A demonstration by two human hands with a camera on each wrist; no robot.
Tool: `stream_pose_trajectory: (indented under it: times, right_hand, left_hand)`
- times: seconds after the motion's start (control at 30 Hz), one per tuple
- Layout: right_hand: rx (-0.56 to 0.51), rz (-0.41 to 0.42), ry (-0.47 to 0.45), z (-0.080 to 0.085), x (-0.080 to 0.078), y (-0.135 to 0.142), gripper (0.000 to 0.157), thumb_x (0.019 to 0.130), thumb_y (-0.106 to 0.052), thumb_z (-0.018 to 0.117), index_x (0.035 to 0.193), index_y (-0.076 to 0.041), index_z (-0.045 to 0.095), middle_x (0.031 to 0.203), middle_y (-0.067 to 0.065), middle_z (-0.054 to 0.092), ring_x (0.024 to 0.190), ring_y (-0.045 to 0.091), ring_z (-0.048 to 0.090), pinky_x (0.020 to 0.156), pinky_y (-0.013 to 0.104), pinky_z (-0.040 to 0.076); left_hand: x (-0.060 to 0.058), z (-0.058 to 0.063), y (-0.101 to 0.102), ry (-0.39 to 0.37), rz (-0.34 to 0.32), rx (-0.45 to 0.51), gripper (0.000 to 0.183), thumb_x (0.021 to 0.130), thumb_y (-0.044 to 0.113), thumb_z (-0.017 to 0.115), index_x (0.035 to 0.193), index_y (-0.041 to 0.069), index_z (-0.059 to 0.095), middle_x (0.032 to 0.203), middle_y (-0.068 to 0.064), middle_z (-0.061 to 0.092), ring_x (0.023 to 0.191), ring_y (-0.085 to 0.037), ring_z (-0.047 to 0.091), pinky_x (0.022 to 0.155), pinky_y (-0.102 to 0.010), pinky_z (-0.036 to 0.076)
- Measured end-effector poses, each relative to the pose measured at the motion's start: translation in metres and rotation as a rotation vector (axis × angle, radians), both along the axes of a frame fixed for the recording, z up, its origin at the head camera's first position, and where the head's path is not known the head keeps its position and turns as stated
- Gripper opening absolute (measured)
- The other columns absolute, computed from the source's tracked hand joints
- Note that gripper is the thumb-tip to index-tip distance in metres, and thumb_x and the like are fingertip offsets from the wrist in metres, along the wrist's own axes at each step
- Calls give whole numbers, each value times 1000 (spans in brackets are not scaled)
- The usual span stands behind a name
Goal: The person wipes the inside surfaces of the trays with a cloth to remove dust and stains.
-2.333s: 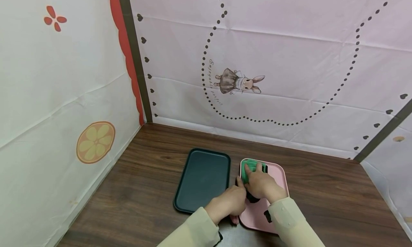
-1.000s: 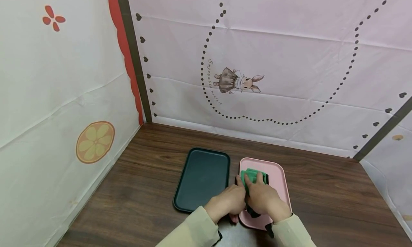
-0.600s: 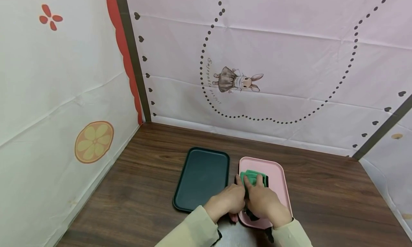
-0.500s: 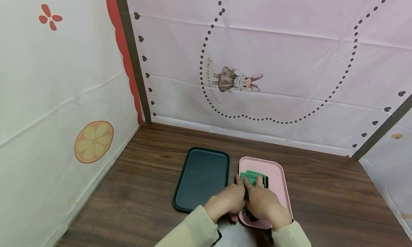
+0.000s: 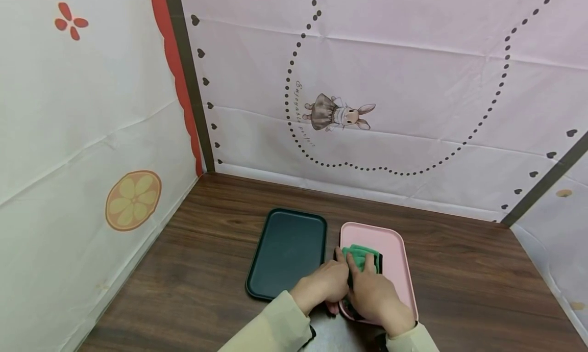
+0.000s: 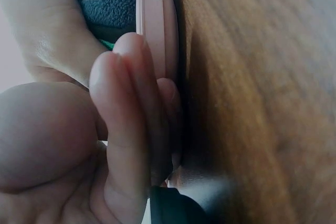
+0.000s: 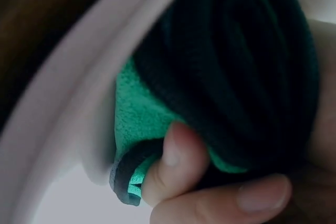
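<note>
A green towel with black edging (image 5: 360,255) lies folded on the left part of the pink tray (image 5: 398,250). My right hand (image 5: 374,293) holds it, with two fingers spread across its top. In the right wrist view, rolled dark layers of the towel (image 7: 241,72) show, and fingertips (image 7: 178,153) bend against the green side. My left hand (image 5: 323,283) is at the tray's left rim, index finger pointing forward along it. The left wrist view shows its other fingers (image 6: 128,114) side by side, close to the tray's outer wall (image 6: 155,19). My palms hide the towel's near part.
A dark green tray (image 5: 289,255) lies left of the pink one on the brown wooden table (image 5: 184,270). Printed cloth walls (image 5: 390,112) stand behind and at both sides. Below the hands a shiny patch (image 5: 328,336) reflects light.
My right hand has drawn the towel back toward me from the far end of the pink tray, and its far edge now lies nearer. My left hand has stayed nearly still.
</note>
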State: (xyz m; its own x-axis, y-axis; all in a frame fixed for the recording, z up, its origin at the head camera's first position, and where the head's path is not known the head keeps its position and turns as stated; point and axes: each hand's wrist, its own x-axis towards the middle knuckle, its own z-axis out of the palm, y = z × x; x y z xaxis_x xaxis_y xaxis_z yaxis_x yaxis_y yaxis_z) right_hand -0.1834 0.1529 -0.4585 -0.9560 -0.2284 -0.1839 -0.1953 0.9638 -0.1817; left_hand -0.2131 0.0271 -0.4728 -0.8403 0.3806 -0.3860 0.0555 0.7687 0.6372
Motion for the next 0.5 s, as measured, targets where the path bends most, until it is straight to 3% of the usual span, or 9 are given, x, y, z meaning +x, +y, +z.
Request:
stream_pose_trajectory:
  times: [0.23, 0.5]
  right_hand:
    - [25, -35, -19, -5, 5, -2, 75, 101, -32, 65, 164, -11, 31, 157, 42, 26, 49, 22, 54, 46, 42, 50]
    - [49, -58, -2, -12, 7, -5, 75, 103, -32, 60, 166, -12, 24, 155, 40, 30, 52, 21, 55, 48, 43, 52]
  left_hand:
    - [2, 0, 0, 5, 7, 7, 84, 102, 6, 62, 164, -4, 8, 45, -9, 62, 34, -19, 60, 39, -30, 52]
    - [3, 0, 0, 11, 8, 14, 81, 101, 3, 60, 164, -3, 10, 45, -8, 62, 34, -18, 60, 38, -30, 53]
